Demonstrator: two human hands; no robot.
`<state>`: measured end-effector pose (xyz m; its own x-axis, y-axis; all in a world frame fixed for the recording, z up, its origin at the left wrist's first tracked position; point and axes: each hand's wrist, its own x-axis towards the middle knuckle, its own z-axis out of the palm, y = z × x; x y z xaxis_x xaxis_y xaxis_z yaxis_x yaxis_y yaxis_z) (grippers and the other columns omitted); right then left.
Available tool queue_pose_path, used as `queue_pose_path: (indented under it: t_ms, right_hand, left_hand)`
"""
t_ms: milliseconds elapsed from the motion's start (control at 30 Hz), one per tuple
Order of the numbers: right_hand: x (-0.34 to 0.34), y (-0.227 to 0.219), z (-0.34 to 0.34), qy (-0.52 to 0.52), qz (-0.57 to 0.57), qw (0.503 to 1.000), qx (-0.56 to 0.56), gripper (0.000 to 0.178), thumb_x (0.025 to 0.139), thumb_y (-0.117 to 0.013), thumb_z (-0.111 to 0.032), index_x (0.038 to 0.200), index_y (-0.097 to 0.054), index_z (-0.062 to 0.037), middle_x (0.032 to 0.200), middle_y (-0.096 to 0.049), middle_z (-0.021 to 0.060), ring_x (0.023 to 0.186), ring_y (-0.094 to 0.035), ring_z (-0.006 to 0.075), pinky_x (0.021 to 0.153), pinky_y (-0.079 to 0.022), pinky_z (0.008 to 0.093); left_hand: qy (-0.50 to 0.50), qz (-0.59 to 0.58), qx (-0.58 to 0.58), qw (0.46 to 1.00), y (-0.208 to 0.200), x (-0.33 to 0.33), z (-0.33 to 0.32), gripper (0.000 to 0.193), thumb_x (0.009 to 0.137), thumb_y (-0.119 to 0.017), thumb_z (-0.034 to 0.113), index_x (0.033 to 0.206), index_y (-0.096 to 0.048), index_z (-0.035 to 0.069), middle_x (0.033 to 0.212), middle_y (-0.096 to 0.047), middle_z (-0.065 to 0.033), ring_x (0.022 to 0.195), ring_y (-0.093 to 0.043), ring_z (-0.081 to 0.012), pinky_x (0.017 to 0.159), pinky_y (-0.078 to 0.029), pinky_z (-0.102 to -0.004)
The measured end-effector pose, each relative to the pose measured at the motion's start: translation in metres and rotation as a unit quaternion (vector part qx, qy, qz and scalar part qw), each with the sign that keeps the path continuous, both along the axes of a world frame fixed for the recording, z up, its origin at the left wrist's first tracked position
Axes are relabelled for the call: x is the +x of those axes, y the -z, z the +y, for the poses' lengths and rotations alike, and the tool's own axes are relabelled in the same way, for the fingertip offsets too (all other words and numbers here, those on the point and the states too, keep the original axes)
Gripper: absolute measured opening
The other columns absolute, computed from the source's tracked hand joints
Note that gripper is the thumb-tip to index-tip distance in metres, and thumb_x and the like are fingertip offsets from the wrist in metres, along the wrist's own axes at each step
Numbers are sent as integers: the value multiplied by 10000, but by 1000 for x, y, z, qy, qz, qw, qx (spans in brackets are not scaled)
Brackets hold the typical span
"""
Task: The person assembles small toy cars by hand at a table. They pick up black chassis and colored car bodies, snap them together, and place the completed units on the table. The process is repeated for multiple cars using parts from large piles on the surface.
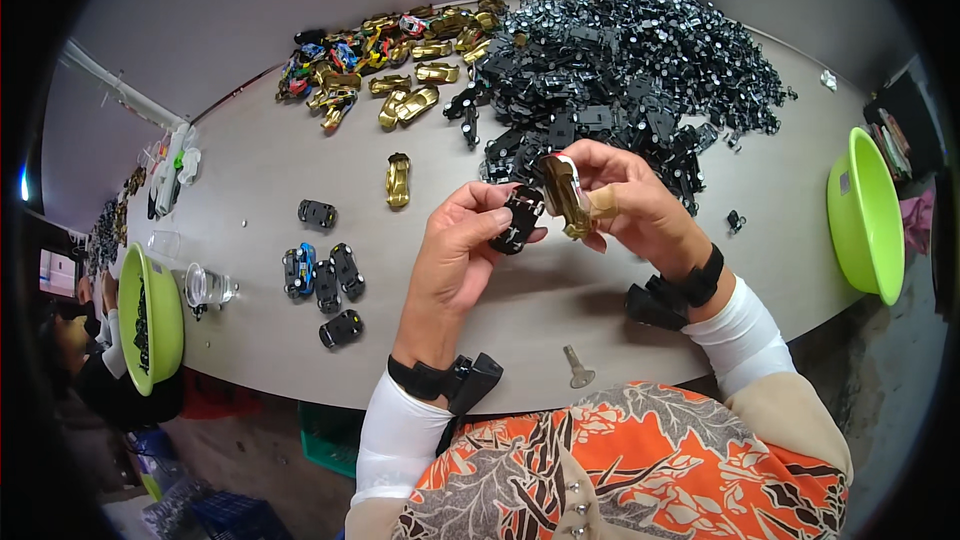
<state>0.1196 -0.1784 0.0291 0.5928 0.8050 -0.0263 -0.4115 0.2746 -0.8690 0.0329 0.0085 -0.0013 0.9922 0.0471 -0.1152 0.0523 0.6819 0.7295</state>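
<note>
Between the fingers and thumb of my left hand is a black toy car chassis. My right hand pinches a gold toy car body with some red and white at its top end, tilted so that its hollow side partly shows. The two parts are close together above the table, side by side. Beyond my hands lies a big heap of black chassis with wheels. Left of my hands, a single gold car body rests alone, and several toy cars on wheels sit grouped nearer the edge.
Gold and coloured car bodies are piled at the back left. A metal key lies near the front edge. Green basins stand at right and left, with a clear cup beside the left one. Another person's arm shows far left.
</note>
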Motion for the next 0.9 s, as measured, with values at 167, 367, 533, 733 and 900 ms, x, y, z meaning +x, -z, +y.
queue_pose_path:
  t_ms: [167,367,533,733,900]
  right_hand:
    - [-1,3,2,11,-13,1000,-21,336,767,-623,-98,1087,-556,-21,845,-604,41,675,-577,84,488,-441,217]
    - [-10,1,9,11,-70,993,-94,289,777,-622,-49,1052,-543,-13,855,-618,40,706,-618,87,484,-419,191]
    - [-16,2,11,47,-171,970,-168,290,790,-637,-62,1057,-537,-7,826,-614,18,692,-583,52,497,-413,183]
    - [-18,6,13,85,-190,970,-127,291,789,-618,-20,1053,-495,-19,885,-599,44,684,-539,37,513,-434,174]
    - [-22,-11,10,111,-198,968,-108,367,771,-606,26,1099,-450,-22,924,-593,46,782,-593,65,544,-493,194]
  left_hand:
    - [21,34,33,999,-3,-1,1,103,869,-569,72,925,-505,12,937,-612,-126,805,-658,-234,668,-597,-371]
    - [-10,12,22,1000,2,-1,-5,124,885,-568,101,945,-481,36,914,-616,-119,795,-652,-206,662,-591,-357]
    - [44,-9,44,998,3,-3,-5,143,829,-629,33,925,-524,28,918,-616,-92,792,-634,-147,685,-573,-305]
    - [39,-17,82,996,-3,-3,-1,389,779,-641,-31,1137,-490,-16,971,-583,-91,880,-629,-172,723,-566,-305]
    - [32,-29,-28,999,-10,-3,3,511,774,-628,-31,1253,-450,-34,1049,-578,-126,1053,-594,-277,822,-562,-395]
